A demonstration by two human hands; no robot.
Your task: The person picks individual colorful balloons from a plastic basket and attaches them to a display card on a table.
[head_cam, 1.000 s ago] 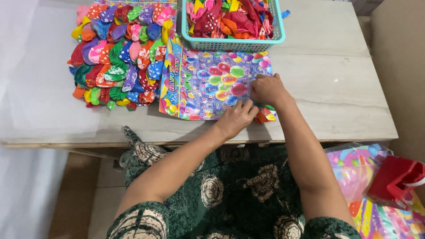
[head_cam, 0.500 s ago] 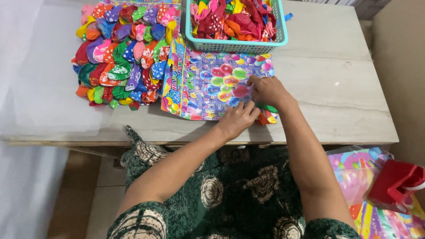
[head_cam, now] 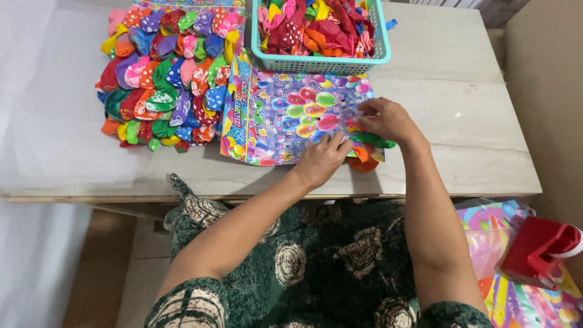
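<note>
On the printed card, left hand presses flat, grip apart; right hand pinches a green balloon.

A rectangular multicoloured backing card (balloon-printed) lies flat before the teal basket.

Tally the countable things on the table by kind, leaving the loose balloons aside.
Printed balloon cards: 2, one under the hands, one covered in balloons
Teal baskets: 1
Balloons at the right hand: 2, green and orange
Total: 5
</note>
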